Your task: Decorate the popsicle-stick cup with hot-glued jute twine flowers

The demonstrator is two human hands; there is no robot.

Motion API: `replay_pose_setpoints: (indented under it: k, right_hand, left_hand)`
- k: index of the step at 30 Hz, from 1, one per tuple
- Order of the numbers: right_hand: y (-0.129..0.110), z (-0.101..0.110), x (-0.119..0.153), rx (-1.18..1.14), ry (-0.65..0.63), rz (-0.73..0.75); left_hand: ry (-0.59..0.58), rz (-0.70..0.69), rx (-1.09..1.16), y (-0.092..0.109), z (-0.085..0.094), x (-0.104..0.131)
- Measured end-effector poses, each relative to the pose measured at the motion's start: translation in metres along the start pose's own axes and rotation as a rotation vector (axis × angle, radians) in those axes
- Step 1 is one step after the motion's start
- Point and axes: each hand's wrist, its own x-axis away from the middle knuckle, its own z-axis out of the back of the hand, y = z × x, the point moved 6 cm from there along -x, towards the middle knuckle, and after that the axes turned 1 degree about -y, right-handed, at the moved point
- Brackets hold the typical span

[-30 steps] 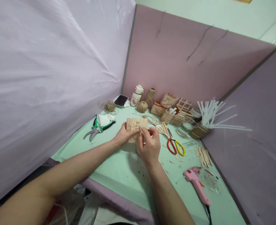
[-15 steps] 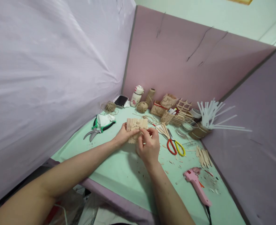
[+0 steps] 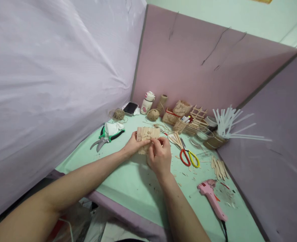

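Over the green table [image 3: 120,188], wooden panel [image 3: 147,132] in grip of left hand [image 3: 133,145], right hand [image 3: 160,157], hold unclear; bottle [image 3: 149,101] with indistinct print [image 3: 144,109].

From where I stand, the change over the last second is small. The wooden piece [image 3: 147,133], held above the table [image 3: 128,178] well in from its front edge, now leans at a different angle. Its face looks shallower, with less of the plain strip showing, and the raised shapes [image 3: 146,136] appear nearer its upper edge. The right hand [image 3: 160,156] has edged slightly toward the table's left side, its fingers [image 3: 157,144] now more gathered at the piece's right edge. I can't make out what lies between their tips.
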Motion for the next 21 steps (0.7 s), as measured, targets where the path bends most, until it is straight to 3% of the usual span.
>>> replay_pose_setpoints:
  k: [15,21]
  right_hand:
    - [0.004,0.003,-0.004,-0.066,-0.058,-0.044]
    - [0.004,0.002,-0.004,-0.115,-0.051,-0.036]
  left_hand:
    - [-0.034,-0.025,-0.317,0.011,0.002,0.001]
    - [-0.043,-0.022,-0.291,0.011,0.002,0.000]
